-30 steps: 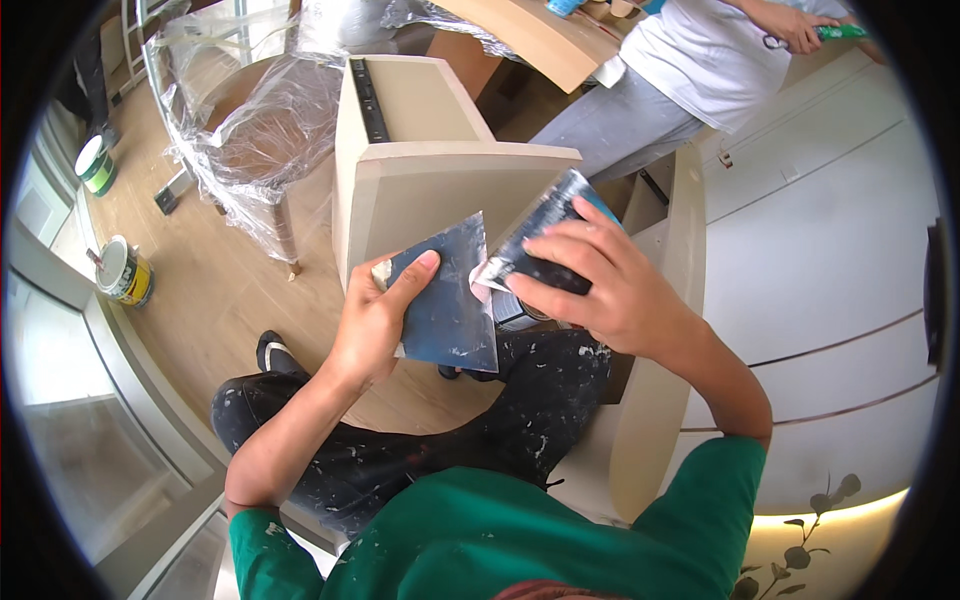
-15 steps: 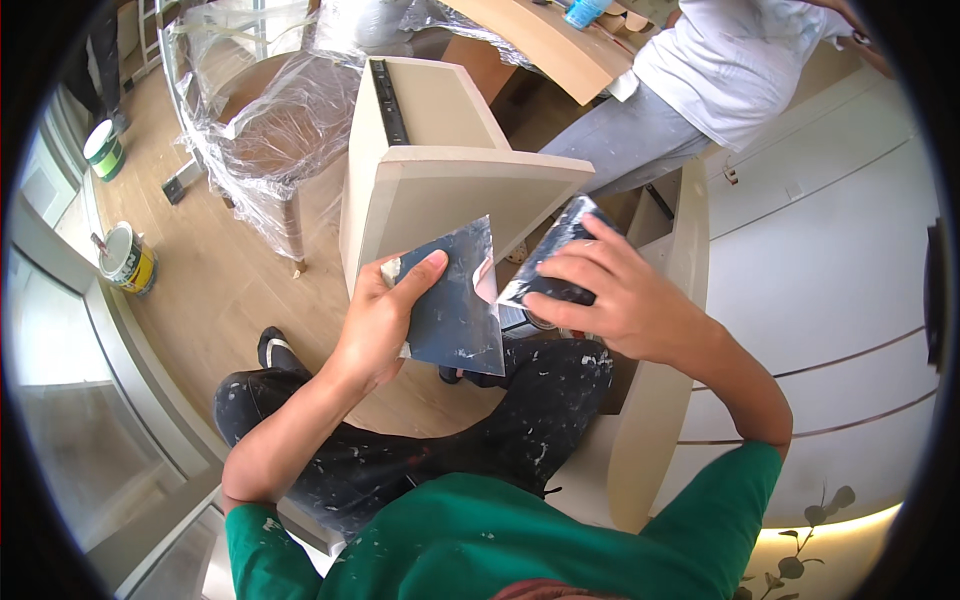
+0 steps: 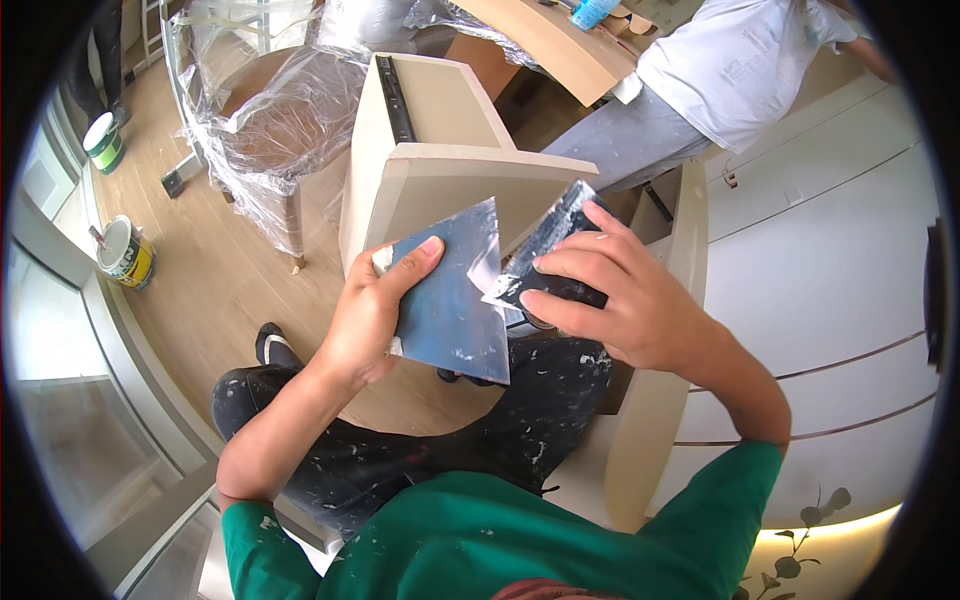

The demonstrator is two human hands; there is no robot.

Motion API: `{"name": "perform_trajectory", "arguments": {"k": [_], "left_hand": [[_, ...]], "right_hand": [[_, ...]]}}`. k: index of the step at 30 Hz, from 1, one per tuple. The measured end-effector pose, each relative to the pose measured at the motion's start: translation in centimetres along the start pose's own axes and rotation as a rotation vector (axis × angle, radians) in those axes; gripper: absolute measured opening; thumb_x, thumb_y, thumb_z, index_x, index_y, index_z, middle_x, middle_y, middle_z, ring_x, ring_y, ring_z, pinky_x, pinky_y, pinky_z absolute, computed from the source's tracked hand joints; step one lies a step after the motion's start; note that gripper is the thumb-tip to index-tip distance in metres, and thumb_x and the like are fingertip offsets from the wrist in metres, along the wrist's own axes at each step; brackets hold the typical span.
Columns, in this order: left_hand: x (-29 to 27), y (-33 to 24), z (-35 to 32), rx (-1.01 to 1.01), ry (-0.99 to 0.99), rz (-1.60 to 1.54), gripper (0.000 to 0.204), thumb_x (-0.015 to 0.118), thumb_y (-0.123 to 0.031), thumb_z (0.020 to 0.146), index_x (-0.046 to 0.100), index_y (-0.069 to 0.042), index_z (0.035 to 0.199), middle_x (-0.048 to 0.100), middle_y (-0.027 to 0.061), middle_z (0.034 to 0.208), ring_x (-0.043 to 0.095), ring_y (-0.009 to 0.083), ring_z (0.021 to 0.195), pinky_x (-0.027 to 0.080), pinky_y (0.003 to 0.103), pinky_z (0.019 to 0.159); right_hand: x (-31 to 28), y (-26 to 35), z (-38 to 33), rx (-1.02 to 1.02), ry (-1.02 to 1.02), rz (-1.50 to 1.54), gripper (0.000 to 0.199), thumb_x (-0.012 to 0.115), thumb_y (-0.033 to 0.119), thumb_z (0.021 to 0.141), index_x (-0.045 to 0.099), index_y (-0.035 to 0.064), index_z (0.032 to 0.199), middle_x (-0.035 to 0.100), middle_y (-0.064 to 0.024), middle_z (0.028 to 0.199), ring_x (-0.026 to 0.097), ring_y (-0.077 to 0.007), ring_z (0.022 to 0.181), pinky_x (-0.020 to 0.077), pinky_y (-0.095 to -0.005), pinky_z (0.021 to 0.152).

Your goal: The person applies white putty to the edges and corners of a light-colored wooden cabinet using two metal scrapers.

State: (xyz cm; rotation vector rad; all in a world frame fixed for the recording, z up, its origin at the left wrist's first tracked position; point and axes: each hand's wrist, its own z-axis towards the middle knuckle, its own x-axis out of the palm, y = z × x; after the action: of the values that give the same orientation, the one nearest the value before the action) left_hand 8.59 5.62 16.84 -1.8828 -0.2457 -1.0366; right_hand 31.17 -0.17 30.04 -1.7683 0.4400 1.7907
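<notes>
Cream drawer box (image 3: 440,150) stands just behind both held metal blades (image 3: 450,300).

Two metal blades (image 3: 450,300) (image 3: 550,250), two paint tins (image 3: 127,253) (image 3: 103,142), one drawer (image 3: 440,170), perhaps one plastic-wrapped chair (image 3: 265,130).

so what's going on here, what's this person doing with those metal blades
A seated person holds a wide metal scraper blade in the left hand and a second, darker putty knife in the right hand, its edge meeting the first blade, where a little pale filler shows. Just beyond the hands stands a cream drawer box. A plastic-wrapped chair and two paint cans are on the wood floor, and another person stands nearby.
</notes>
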Motion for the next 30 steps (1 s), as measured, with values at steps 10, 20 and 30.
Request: {"name": "perform_trajectory", "arguments": {"k": [10,20,30], "left_hand": [[0.2,0.5,-0.6,-0.043,0.069,-0.101,0.030,0.065,-0.025,0.098,0.062,-0.001,0.116,0.069,0.0070,0.100,0.068,0.0123,0.084,0.058,0.030,0.075],[1.2,0.5,-0.5,0.134,0.010,0.145,0.024,0.063,-0.023,0.099,0.067,0.001,0.099,0.069,0.0053,0.084,0.066,0.0095,0.069,0.055,0.025,0.060],[1.3,-0.6,-1.0,0.001,0.080,-0.081,0.031,0.064,-0.026,0.097,0.062,0.001,0.112,0.070,0.0101,0.097,0.071,0.0158,0.082,0.059,0.031,0.073]], "right_hand": [[-0.1,-1.7,-1.9,0.059,-0.072,-0.162,0.033,0.060,0.011,0.086,0.063,0.0183,0.118,0.056,-0.0080,0.118,0.055,-0.0263,0.112,0.0367,-0.0603,0.112],[-1.8,0.4,0.0,0.050,-0.015,-0.137,0.034,0.062,0.014,0.081,0.063,0.0169,0.114,0.057,-0.0064,0.113,0.055,-0.0259,0.110,0.0379,-0.0605,0.110],[1.1,0.6,-1.4,0.021,-0.111,-0.028,0.032,0.060,0.016,0.087,0.062,0.0178,0.119,0.056,-0.0080,0.119,0.056,-0.0254,0.112,0.0364,-0.0571,0.112]]}}
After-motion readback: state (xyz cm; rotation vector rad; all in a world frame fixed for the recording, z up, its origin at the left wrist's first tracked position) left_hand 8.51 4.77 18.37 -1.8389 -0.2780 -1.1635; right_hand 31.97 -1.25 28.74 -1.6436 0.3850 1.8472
